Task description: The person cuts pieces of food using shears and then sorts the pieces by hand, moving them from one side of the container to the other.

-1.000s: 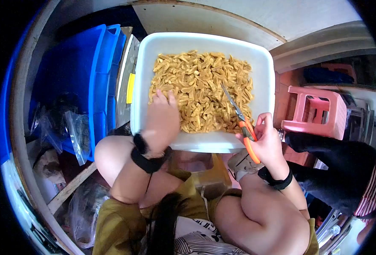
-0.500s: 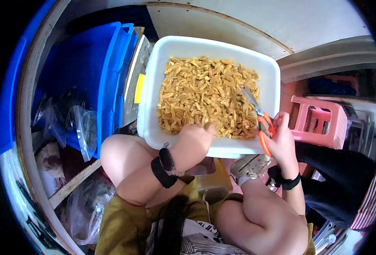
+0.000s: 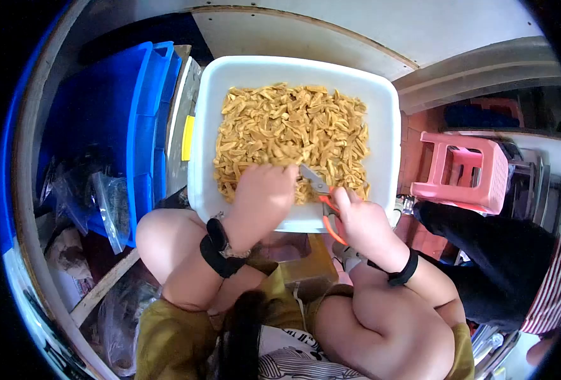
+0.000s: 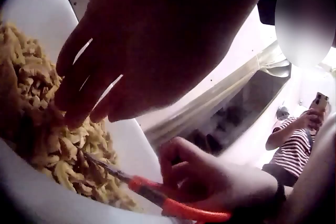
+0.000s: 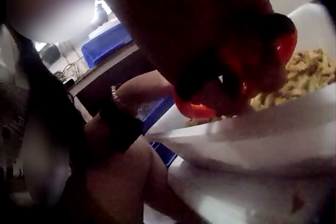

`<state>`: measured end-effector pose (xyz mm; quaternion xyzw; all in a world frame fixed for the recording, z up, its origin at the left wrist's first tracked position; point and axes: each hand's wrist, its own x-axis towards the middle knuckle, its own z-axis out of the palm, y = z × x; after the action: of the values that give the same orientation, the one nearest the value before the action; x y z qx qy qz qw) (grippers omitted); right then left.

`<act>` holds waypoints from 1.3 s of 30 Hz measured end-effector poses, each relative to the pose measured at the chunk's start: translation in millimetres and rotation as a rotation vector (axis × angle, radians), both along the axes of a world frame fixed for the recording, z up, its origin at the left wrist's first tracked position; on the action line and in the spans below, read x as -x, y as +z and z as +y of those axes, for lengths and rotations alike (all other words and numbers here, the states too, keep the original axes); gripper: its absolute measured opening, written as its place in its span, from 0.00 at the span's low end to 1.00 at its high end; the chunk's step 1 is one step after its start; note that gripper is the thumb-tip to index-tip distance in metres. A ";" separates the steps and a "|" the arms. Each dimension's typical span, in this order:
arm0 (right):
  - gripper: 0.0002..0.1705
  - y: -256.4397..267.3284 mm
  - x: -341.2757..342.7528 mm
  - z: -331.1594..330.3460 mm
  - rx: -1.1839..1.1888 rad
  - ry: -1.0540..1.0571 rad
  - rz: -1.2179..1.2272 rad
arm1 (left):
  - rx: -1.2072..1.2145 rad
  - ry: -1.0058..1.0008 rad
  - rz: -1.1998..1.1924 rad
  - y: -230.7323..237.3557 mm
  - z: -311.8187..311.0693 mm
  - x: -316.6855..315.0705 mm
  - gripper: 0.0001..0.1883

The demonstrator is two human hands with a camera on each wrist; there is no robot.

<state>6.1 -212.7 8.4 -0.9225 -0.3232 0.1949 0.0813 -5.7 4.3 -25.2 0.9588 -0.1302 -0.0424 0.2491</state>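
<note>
Many yellow-brown strips (image 3: 293,120) lie in a white tub (image 3: 382,126). The left hand (image 3: 263,196) is over the tub's near side, its fingers bent down and pinching at a strip; the pinched strip is mostly hidden. In the left wrist view the left hand's fingers (image 4: 94,87) reach into the strips. The right hand (image 3: 369,225) grips orange-handled scissors (image 3: 319,185) with fingers round the handles. Their blades point up and left, beside the left fingertips. The right wrist view shows the right hand (image 5: 220,40) dark over the red-orange handles (image 5: 197,109).
Blue bins (image 3: 96,126) stand to the left, with clear plastic bags (image 3: 110,209) in front. A pink stool (image 3: 464,171) is at the right. Another person's striped clothing (image 3: 554,285) and dark-clad leg (image 3: 483,253) are at the lower right. A yellow box (image 3: 312,259) is below the tub.
The left hand has moved from the tub's left side to its near edge, then up onto the strips. The right hand has brought the scissors leftward, close to the left fingertips. The view has shifted slightly.
</note>
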 end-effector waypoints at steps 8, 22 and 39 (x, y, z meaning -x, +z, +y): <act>0.23 49.5 -13.5 -21.5 -0.030 -0.047 0.096 | -0.034 -0.085 -0.044 -16.3 -3.4 3.1 0.13; 0.19 1.2 -63.2 -15.1 0.863 0.029 -0.601 | -0.302 -0.066 0.011 -19.0 -24.6 1.1 0.21; 0.26 81.0 -29.1 -85.6 -0.016 -0.246 0.007 | -0.071 -0.165 0.123 32.5 -53.6 -17.0 0.21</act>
<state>35.2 -298.3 89.4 -0.9538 -0.2088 0.1841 0.1131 11.4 -49.3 7.3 0.9486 -0.1914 -0.1262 0.2181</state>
